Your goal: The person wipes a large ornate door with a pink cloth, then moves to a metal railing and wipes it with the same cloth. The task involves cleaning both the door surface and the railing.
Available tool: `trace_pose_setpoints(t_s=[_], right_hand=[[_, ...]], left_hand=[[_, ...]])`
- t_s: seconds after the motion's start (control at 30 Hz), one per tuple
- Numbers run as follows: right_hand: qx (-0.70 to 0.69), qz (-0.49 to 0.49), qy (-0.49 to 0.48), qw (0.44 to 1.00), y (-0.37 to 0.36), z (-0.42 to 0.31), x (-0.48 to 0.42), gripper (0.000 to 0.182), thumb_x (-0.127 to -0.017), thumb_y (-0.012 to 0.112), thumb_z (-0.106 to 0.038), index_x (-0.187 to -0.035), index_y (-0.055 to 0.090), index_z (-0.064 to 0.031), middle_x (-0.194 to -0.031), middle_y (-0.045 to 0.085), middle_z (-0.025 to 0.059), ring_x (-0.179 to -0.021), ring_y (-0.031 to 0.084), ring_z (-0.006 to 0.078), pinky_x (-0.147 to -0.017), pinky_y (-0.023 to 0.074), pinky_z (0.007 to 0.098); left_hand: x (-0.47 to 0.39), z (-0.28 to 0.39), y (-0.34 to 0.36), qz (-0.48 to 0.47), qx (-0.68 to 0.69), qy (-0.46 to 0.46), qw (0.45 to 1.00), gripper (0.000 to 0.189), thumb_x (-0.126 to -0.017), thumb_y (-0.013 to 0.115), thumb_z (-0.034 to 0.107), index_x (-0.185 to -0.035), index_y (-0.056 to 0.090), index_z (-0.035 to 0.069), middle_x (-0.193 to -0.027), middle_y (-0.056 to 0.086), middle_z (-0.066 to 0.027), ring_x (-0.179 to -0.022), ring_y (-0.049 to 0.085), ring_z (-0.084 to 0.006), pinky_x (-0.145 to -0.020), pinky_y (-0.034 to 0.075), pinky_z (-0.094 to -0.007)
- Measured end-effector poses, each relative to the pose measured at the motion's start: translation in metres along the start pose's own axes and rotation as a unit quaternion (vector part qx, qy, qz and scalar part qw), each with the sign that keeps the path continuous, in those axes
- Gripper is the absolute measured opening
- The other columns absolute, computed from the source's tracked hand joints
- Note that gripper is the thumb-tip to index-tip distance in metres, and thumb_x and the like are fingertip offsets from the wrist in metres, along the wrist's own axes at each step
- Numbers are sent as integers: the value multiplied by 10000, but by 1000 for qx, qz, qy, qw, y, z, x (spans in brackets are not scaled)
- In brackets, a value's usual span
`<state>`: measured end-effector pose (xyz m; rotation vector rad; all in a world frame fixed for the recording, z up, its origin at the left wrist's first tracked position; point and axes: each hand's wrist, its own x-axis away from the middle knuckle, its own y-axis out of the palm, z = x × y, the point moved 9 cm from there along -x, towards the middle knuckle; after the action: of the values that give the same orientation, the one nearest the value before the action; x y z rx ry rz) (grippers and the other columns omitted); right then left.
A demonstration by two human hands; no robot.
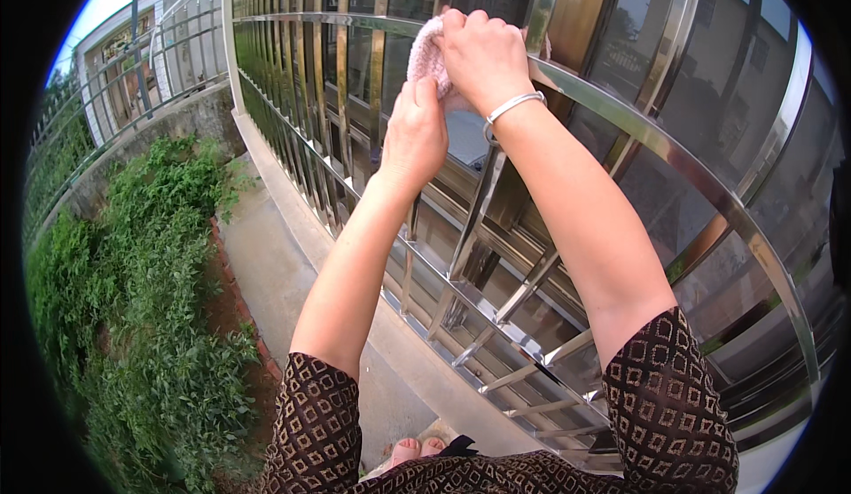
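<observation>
A pale pink cloth [425, 57] is bunched between my two hands, high against the polished metal bars of a window grille [340, 61]. My right hand [488, 55] grips the cloth at a shiny horizontal rail [598, 91], with its knuckles up. Lower and to the left, my left hand [417, 131] pinches the cloth's lower edge. A silver bangle [515, 105] circles my right wrist. The bar directly behind the cloth is hidden by it and by my fingers.
Behind the grille are dark window panes [611, 22]. A concrete ledge [412, 367] runs along its foot, beside a paved strip [262, 228]. Leafy green plants [153, 308] grow to the left, edged by red bricks [246, 321]. A low wall with a metal fence [179, 48] stands beyond.
</observation>
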<state>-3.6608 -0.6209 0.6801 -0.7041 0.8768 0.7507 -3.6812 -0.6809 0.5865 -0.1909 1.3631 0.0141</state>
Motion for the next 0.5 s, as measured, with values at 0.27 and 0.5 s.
trace_pose_setpoints(t_s=[0.27, 0.5], right_hand=[[15, 5, -7, 1000, 6, 1, -4, 317, -869, 573, -383, -904, 547, -69, -756, 626, 127, -673, 662, 300, -577, 533, 382], [35, 19, -9, 999, -9, -5, -7, 187, -831, 530, -192, -937, 607, -58, -764, 645, 109, -711, 657, 241, -621, 516, 370]], left_hand=[[-2, -18, 19, -52, 3, -32, 998, 168, -823, 445, -30, -983, 399, -7, -972, 491, -276, -892, 529, -464, -761, 455, -512], [-5, -45, 34, -138, 47, -75, 986, 399, -976, 381, 160, -1345, 353, 10, -1181, 496, -320, -1100, 501, -448, -939, 404, -462]])
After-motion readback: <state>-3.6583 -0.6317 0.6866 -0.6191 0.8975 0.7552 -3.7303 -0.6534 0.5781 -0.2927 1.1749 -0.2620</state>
